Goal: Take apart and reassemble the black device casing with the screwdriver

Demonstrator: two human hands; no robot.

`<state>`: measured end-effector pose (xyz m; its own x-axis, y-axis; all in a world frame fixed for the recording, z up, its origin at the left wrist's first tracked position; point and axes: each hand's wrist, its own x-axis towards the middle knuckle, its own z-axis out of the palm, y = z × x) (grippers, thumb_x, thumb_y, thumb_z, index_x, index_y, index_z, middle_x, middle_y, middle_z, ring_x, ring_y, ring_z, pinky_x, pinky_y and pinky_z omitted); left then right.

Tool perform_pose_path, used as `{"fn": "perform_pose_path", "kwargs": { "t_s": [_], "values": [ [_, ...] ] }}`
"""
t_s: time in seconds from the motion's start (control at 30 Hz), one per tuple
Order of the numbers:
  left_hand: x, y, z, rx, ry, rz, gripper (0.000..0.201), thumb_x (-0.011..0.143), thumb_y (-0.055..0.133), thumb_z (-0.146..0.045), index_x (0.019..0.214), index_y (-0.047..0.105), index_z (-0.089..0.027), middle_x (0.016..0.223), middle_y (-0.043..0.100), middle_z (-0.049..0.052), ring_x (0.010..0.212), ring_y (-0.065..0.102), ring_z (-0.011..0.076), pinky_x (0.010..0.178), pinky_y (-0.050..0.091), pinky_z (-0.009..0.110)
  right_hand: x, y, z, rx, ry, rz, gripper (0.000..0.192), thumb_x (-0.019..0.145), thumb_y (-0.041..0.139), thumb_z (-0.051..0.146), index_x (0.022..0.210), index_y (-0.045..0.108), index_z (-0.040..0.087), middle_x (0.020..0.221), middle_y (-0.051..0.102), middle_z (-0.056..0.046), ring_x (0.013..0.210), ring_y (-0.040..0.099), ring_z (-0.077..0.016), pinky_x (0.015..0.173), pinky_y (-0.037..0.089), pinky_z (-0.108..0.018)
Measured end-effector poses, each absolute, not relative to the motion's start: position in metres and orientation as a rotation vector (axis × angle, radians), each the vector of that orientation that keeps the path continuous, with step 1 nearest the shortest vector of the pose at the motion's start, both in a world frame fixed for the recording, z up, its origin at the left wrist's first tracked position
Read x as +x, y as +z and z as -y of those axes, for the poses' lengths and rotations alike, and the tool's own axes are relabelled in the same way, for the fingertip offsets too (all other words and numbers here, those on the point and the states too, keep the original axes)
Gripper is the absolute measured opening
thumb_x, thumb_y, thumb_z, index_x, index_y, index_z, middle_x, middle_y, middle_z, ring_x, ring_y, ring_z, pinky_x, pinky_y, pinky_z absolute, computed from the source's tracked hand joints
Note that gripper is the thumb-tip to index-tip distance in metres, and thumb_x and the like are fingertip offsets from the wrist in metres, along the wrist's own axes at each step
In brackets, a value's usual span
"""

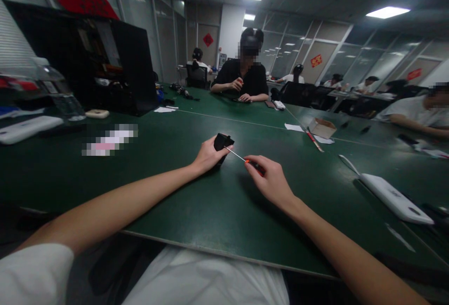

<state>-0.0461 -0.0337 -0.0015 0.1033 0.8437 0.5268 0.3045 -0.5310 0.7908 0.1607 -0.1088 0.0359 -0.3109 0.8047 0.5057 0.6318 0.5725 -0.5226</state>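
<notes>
1. Gripping a small black object (221,142), the left hand (206,156) has its thumb along the near side and its fingers mostly hidden behind. The object is above the middle of the green table (196,211), tilted; whether its lower edge touches the surface, I cannot tell.

2. The right hand (271,178) is closed around the handle of a screwdriver (242,158), thumb and forefinger pinching the orange front end, with dark and red parts of the handle showing beneath the fingers.

3. The thin metal shaft slants up and leftward from the right hand, its end meeting the black object beside the left thumb. What exactly the tip sits against is too small to make out.

4. To the right lies a white device (394,197) with a loop strap, well apart from the right hand. Farther back, an open cardboard box (322,128) stands near a slim red item (315,141).

5. On the left, a clear bottle (58,90) stands before a large black panel (135,68), with another white case (30,129) near it.

6. Across the table sits a person in a black top (257,78), both hands raised near the tabletop.
</notes>
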Motion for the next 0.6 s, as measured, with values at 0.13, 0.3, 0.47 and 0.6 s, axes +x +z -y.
{"fn": "perform_pose_path", "kwargs": {
  "t_s": [0.13, 0.3, 0.47, 0.6],
  "values": [
    [-0.045, -0.003, 0.035, 1.918, 1.511, -1.128, 0.045, 0.080, 0.068, -0.044, 0.114, 0.062, -0.015, 0.101, 0.068, 0.006, 0.091, 0.063, 0.0201, 0.083, 0.047, 0.030, 0.156, 0.036, 0.109, -1.235, 1.033, 1.764, 0.034, 0.089, 0.058, 0.039, 0.112, 0.068, 0.015, 0.075, 0.065, -0.003, 0.053, 0.048, -0.0109, 0.047, 0.034, -0.024],
    [-0.042, -0.006, 0.035, 1.977, 1.558, -1.167, 0.052, 0.081, 0.067, -0.042, 0.124, 0.054, -0.017, 0.105, 0.067, 0.007, 0.091, 0.064, 0.0198, 0.083, 0.049, 0.031, 0.156, 0.037, 0.108, -1.110, 1.663, 1.368, 0.034, 0.086, 0.063, 0.035, 0.116, 0.064, 0.017, 0.070, 0.053, 0.003, 0.042, 0.027, -0.0027, 0.038, 0.012, -0.017],
    [-0.043, -0.007, 0.036, 2.068, 1.470, -1.231, 0.051, 0.086, 0.060, -0.042, 0.129, 0.048, -0.017, 0.105, 0.067, 0.009, 0.089, 0.065, 0.0218, 0.081, 0.050, 0.034, 0.165, 0.038, 0.103, -1.069, 1.781, 1.247, 0.025, 0.087, 0.063, 0.028, 0.110, 0.065, 0.017, 0.071, 0.053, 0.002, 0.042, 0.024, -0.0014, 0.036, 0.011, -0.014],
    [-0.046, -0.007, 0.038, 2.154, 1.414, -1.201, 0.053, 0.087, 0.057, -0.037, 0.133, 0.043, -0.015, 0.107, 0.065, 0.011, 0.089, 0.063, 0.0226, 0.083, 0.049, 0.036, 0.172, 0.040, 0.099, -1.076, 1.847, 1.218, 0.025, 0.087, 0.063, 0.027, 0.110, 0.066, 0.018, 0.071, 0.053, 0.002, 0.041, 0.021, -0.0006, 0.035, 0.009, -0.013]
  ]
}}
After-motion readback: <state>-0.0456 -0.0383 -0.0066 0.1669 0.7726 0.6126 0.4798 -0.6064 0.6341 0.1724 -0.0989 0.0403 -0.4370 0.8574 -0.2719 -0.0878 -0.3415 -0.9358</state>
